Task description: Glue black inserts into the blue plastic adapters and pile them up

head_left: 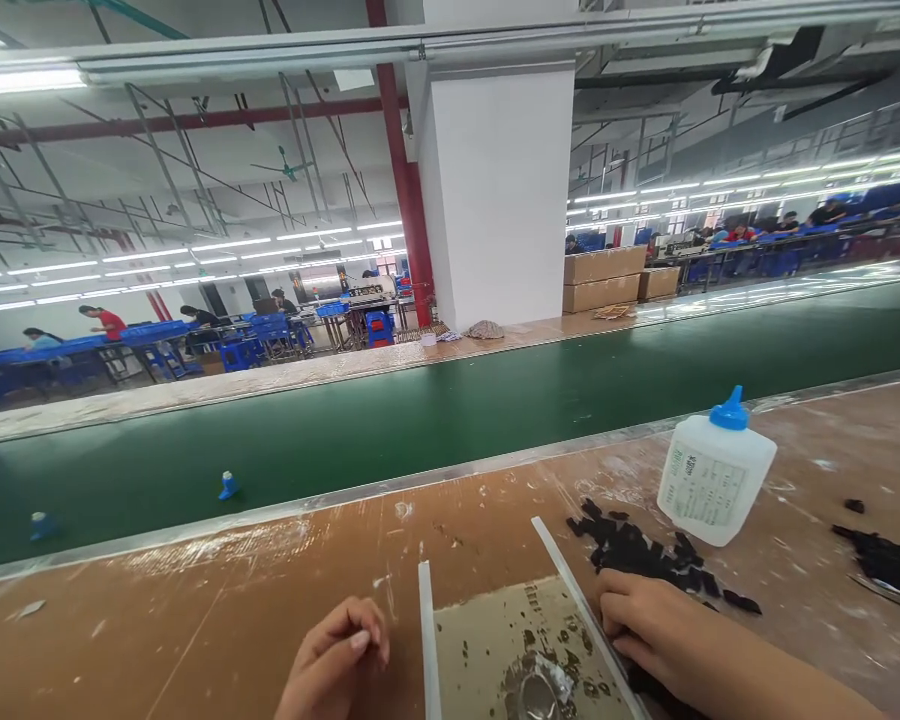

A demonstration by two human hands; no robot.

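My left hand (339,650) is raised left of a beige, stained board (487,625), its fingers curled and the thumb pressed toward them. Whatever it may hold is hidden. At the board's right edge, my right hand (656,630) is closed, fingers bent down beside a heap of small black pieces (630,548). Its fingertips are out of sight, so I cannot tell what they grip. White strips (429,640) run along both sides of the board. Near the bottom of the board is a round, clear, wet-looking item (538,695). Behind the black pieces stands a white bottle (716,480) with a blue nozzle cap.
Beyond the brown worktable (232,620) runs a green conveyor belt (390,415), carrying small blue items (228,486). More black pieces (889,560) lie at the far right. Cardboard boxes (604,280) sit across the belt near a white pillar (502,200). People work at distant tables.
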